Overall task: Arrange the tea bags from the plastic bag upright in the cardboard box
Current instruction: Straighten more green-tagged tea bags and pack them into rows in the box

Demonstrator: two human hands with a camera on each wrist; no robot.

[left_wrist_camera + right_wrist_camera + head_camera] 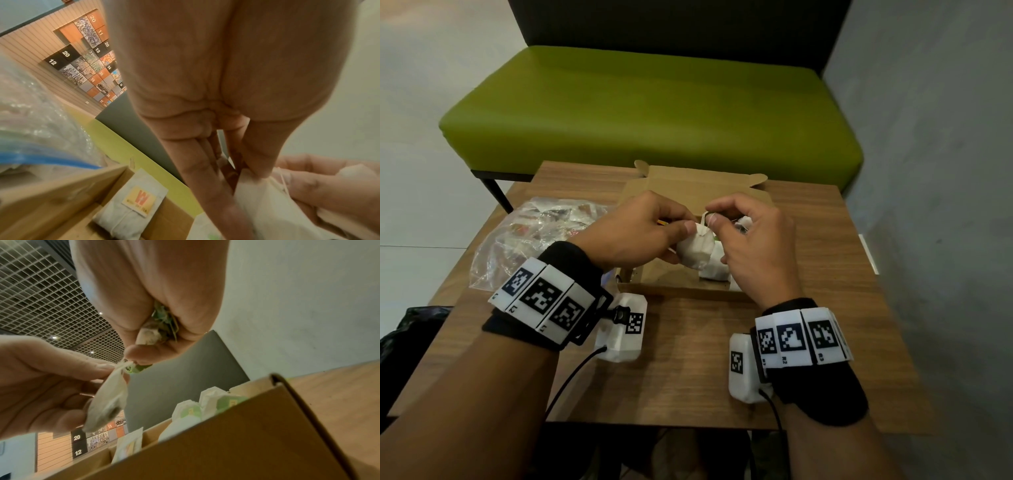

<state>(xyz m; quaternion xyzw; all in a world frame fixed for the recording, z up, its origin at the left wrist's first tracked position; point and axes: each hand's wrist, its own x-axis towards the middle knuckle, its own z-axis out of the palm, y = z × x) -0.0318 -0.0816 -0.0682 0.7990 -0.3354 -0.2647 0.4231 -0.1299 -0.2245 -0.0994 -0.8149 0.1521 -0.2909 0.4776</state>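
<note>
Left hand (633,233): pinches the white tea bag (695,251) above the cardboard box (678,291).
Right hand (753,236): pinches the string at the top of this tea bag.
Box: open, in the middle of the table (688,359), more tea bags (203,404) standing inside at the right.
Plastic bag (530,233): left of the box, on the table.

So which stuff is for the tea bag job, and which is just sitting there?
For the job:
held tea bag, in left hand and right hand
cardboard box
plastic bag

Just there:
green bench
wooden table
</note>
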